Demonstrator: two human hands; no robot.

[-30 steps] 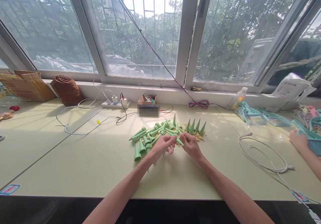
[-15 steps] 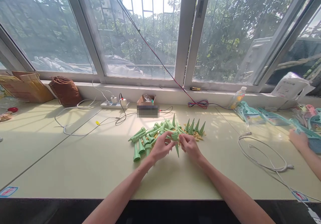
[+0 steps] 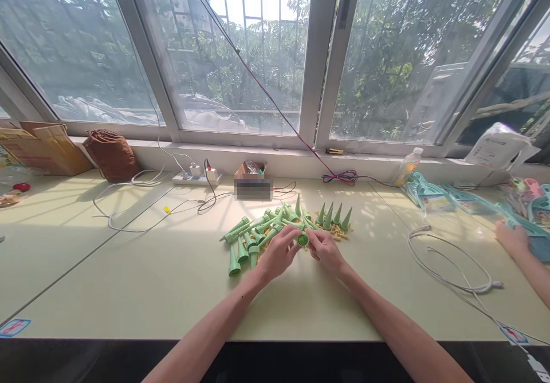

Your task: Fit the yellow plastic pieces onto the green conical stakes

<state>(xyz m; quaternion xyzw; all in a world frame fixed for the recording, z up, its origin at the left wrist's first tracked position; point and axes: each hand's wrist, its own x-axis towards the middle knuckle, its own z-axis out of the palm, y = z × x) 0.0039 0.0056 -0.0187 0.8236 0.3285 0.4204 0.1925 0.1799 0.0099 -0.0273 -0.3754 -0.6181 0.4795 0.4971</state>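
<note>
At 9 to 11 o'clock from the held cone (image 3: pixel 303 239), the loose pile (image 3: pixel 259 235) risked sliding over the tabletop (image 3: pixel 172 291) if the left hand (image 3: pixel 277 252) brushed it. The cone itself could have slipped had the pinch slackened. At 2 o'clock, the standing cones (image 3: pixel 329 220) might have toppled among the pegs (image 3: pixel 341 236) if the right hand (image 3: pixel 329 251) knocked them. The left fingers were partly curved around the cone, gripping it between the hands, open end showing. The right fingers were curled nearly closed at its 3 o'clock edge; what they gripped could not be told.
</note>
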